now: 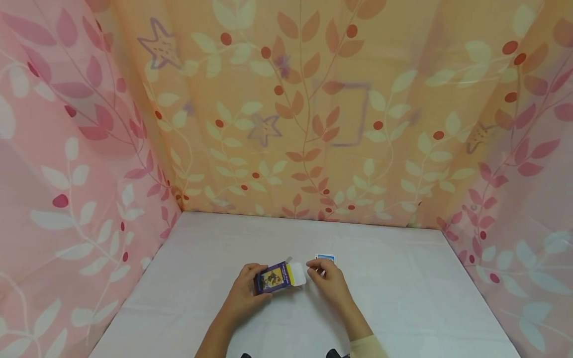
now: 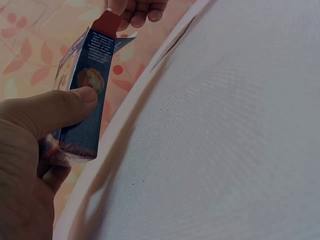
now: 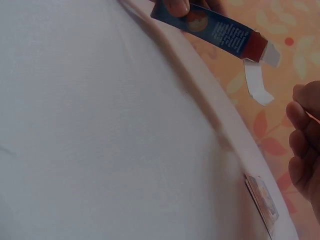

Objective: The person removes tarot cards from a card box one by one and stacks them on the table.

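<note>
My left hand point(image 1: 245, 292) grips a small purple-blue card box point(image 1: 272, 278), its thumb across one printed side in the left wrist view. The box is tilted, its opening toward the right, and a white end flap point(image 1: 297, 274) stands out from it. Close beside that flap is my right hand point(image 1: 331, 282), fingers loosely bent and nothing visible between them. In the right wrist view its fingers point(image 3: 298, 142) are apart from the flaps. Just beyond the right hand lies a small stack of cards point(image 3: 263, 201), partly hidden by that hand in the head view.
A white cloth covers the table point(image 1: 188, 278). Patterned curtains hang at the back point(image 1: 295, 124) and along both sides. Two small dark objects show at the bottom edge of the head view, between the forearms.
</note>
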A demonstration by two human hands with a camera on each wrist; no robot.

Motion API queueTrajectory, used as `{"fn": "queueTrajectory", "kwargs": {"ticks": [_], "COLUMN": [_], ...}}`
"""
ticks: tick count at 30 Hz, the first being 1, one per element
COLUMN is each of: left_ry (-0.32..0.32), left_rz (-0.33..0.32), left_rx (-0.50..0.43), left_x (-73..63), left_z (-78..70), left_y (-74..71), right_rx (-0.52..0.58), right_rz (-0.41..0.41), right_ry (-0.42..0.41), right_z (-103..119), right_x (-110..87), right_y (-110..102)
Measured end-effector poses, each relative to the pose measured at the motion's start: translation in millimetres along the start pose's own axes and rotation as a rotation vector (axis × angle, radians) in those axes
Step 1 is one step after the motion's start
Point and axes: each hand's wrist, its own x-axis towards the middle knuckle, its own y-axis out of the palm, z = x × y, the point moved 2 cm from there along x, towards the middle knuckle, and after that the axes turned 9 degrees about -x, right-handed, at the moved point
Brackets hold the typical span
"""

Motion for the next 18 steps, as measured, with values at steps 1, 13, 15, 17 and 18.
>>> {"fn": "queueTrajectory", "kwargs": {"ticks": [1, 13, 15, 17, 18], "left_ry": [0.003, 0.048, 0.047, 0.056, 0.063], "left_rz": [0.000, 0.011, 0.012, 0.011, 0.010], "left_rx": [0.000, -0.019, -0.020, -0.018, -0.018], "left_x": [-0.1, 2.5, 2.7, 3.0, 3.4], "left_z": [0.0, 3.7, 5.0, 5.9, 6.3], "left_y": [0.1, 2.1, 2.0, 1.9, 2.0], "right_rx": [0.004, 0.029, 0.025, 0.023, 0.022], "right_rz": [0.008, 0.112, 0.124, 0.132, 0.135], "right_ry": [0.002, 0.015, 0.020, 0.021, 0.020], "right_z": [1, 5, 4, 4, 4], "right_x": [-0.9, -6.8, -6.5, -5.7, -5.3], "right_y": [2, 20, 22, 24, 24]}}
